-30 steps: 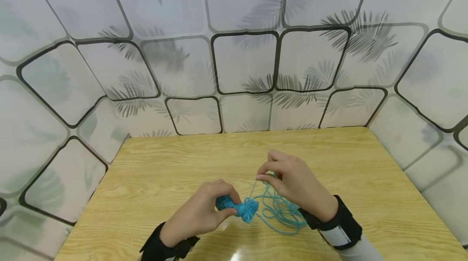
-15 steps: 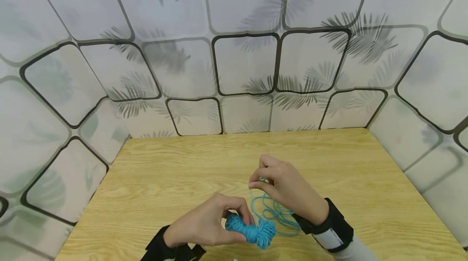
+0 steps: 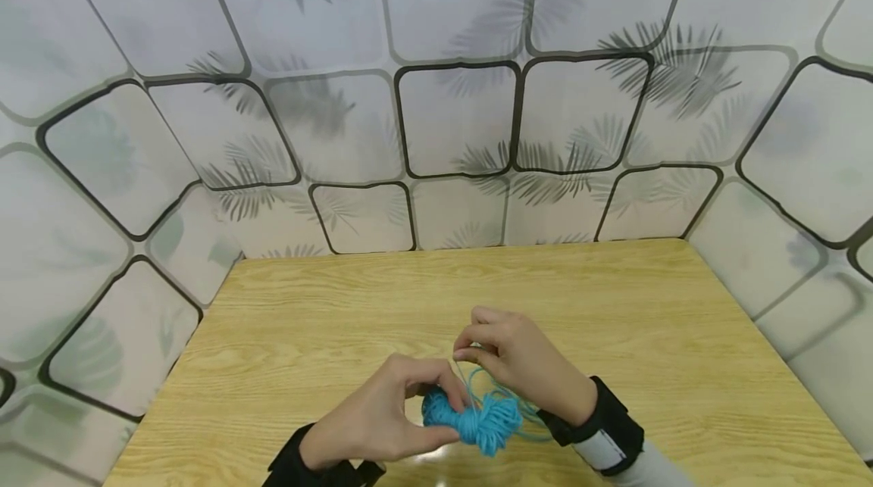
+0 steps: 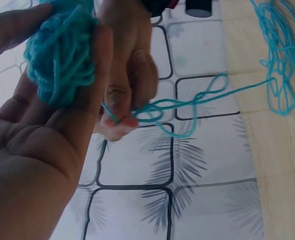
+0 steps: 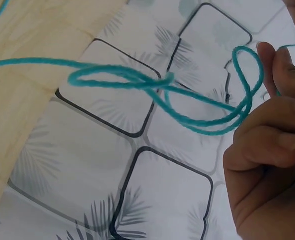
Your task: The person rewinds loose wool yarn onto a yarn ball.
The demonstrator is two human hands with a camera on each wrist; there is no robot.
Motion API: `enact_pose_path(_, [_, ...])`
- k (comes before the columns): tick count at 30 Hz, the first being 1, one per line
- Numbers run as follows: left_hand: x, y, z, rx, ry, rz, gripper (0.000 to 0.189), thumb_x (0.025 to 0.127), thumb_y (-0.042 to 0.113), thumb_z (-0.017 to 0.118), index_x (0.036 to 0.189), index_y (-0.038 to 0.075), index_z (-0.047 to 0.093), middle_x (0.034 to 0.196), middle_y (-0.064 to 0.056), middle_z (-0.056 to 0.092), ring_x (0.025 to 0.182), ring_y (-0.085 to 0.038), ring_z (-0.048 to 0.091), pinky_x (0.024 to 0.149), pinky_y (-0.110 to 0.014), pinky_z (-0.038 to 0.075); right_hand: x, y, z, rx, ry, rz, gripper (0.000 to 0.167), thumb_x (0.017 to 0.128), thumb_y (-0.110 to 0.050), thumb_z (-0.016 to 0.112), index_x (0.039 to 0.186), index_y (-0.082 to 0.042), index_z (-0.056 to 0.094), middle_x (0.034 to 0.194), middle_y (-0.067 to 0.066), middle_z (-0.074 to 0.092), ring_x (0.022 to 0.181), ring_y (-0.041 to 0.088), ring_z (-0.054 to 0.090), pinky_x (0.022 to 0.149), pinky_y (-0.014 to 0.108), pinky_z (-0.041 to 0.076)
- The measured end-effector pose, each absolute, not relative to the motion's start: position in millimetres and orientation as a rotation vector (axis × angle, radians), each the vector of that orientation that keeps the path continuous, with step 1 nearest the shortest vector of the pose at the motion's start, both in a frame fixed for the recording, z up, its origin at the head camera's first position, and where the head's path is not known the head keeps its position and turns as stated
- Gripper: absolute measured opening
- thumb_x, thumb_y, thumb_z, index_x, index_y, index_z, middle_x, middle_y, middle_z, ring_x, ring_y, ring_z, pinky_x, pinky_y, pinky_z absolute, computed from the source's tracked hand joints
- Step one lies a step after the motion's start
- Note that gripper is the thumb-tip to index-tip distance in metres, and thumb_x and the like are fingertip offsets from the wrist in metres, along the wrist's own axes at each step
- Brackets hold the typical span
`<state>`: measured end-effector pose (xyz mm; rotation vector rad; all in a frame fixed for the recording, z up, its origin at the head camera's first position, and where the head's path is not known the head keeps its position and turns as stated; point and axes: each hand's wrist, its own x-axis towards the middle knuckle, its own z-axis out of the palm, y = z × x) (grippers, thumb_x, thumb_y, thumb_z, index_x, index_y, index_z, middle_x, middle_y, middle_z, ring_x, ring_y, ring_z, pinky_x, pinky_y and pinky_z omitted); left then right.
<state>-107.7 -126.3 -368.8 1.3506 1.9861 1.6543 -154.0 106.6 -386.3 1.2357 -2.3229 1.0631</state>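
Observation:
A small blue yarn bundle (image 3: 491, 423), wrapped round its middle, is gripped at one end between the thumb and fingers of my left hand (image 3: 389, 411). In the left wrist view the looped end of the bundle (image 4: 62, 55) shows between those fingers. Just above and to the right, my right hand (image 3: 511, 354) pinches a strand of the same yarn (image 3: 464, 377) between thumb and forefinger. That strand runs down to the wrapped middle. In the right wrist view a loose twisted loop of yarn (image 5: 202, 120) trails from the pinching right hand (image 5: 272, 155).
Loose yarn (image 4: 282, 55) lies in a tangle on the light wooden table (image 3: 307, 320), partly behind the right hand in the head view. Pale cloth walls (image 3: 457, 123) with leaf prints and dark outlines stand at the back and both sides. Both wrists wear black straps (image 3: 607, 426).
Both hands have moved nearer the front edge, the left slightly rightward with the bundle and the right leftward. The right hand's strand now meets the bundle's middle.

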Motion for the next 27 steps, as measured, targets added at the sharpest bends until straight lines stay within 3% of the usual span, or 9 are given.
enact_pose_path(3, [-106,-127,-366,1.347,1.941,1.772,0.015,0.095,-0.001,0.073,0.103,0.007,0.065,0.107,-0.014,0.071,0.104,-0.021,0.069,0.087,-0.040,0.060,-152,105,-390,1.263,-2.335,1.111,0.012,0.093,-0.009,0.077,0.090,-0.020,0.075,0.078,-0.015,0.050,0.064,-0.004,0.043,0.054,0.013,0.042])
enact_pose_path(8, [-106,-127,-363,1.326,2.045,1.942,0.021,0.091,-0.008,0.074,0.103,0.007,0.064,0.104,-0.014,0.068,0.097,-0.025,0.069,0.081,-0.038,0.062,-147,100,-395,1.277,-2.366,1.120,0.011,0.097,-0.012,0.074,0.088,-0.018,0.071,0.077,-0.015,0.051,0.066,-0.006,0.044,0.057,0.013,0.043])
enact_pose_path(10, [-107,-126,-363,1.305,2.143,2.008,0.024,0.090,-0.009,0.074,0.103,0.007,0.063,0.104,-0.013,0.068,0.096,-0.025,0.069,0.079,-0.036,0.062,-144,100,-397,1.275,-2.350,1.100,0.005,0.095,-0.012,0.076,0.093,-0.015,0.074,0.079,-0.013,0.061,0.069,-0.006,0.050,0.061,0.013,0.047])
enact_pose_path(15, [-109,-124,-365,1.264,2.401,2.103,0.026,0.092,-0.010,0.073,0.109,0.006,0.061,0.112,-0.013,0.067,0.103,-0.022,0.068,0.083,-0.034,0.060,-134,100,-398,1.305,-2.273,1.105,0.013,0.096,-0.008,0.074,0.107,-0.013,0.078,0.094,-0.005,0.074,0.073,-0.006,0.059,0.064,0.010,0.049])
enact_pose_path(19, [-114,-123,-366,1.242,2.597,2.083,0.028,0.090,-0.011,0.074,0.108,0.006,0.061,0.110,-0.013,0.068,0.100,-0.022,0.069,0.081,-0.031,0.059,-128,99,-394,1.325,-2.224,1.098,0.008,0.097,-0.010,0.073,0.098,-0.016,0.077,0.085,-0.010,0.065,0.067,-0.010,0.052,0.059,0.005,0.042])
enact_pose_path(27, [-129,-124,-378,1.325,3.064,1.706,0.037,0.080,-0.012,0.080,0.106,0.009,0.065,0.098,-0.004,0.065,0.083,-0.016,0.064,0.072,-0.021,0.053,-118,101,-380,1.318,-2.204,0.886,0.006,0.099,-0.016,0.072,0.094,-0.018,0.074,0.081,-0.012,0.057,0.059,-0.010,0.042,0.056,0.003,0.035])
